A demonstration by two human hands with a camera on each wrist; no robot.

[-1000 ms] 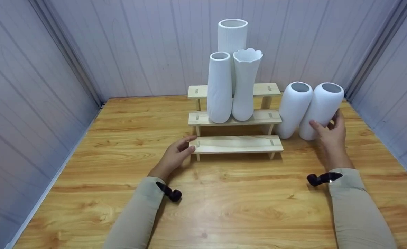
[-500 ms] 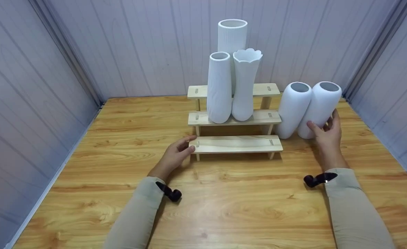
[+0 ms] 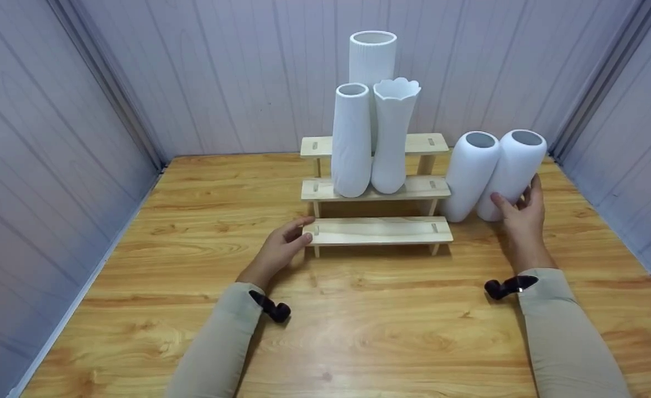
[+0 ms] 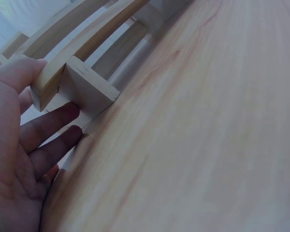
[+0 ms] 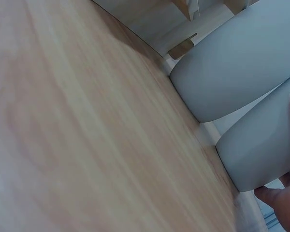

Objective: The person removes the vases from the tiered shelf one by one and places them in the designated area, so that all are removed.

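Observation:
At the right of the head view my right hand [image 3: 526, 221] holds a smooth white vase [image 3: 519, 168], thumb on its front and fingers round its right side. The vase stands on the table; its base [image 5: 246, 164] shows low in the right wrist view. Close on its left stands a matching white vase [image 3: 470, 177], beside the three-tier wooden display stand [image 3: 378, 230]. My left hand [image 3: 277, 249] grips the left end of the stand's lowest shelf. In the left wrist view the thumb [image 4: 31, 67] lies on the shelf end, with other fingers by the side support.
A narrow white vase [image 3: 351, 143] and a scalloped-rim vase [image 3: 392, 143] stand on the middle shelf. Behind them a ribbed vase [image 3: 372, 61] rises at the top shelf. Panelled walls [image 3: 231, 77] enclose the wooden table [image 3: 336, 326] at the back and both sides.
My right hand has shifted the right vase slightly left, up against its twin in the head view, and has since held nearly still. The left hand and stand have not moved.

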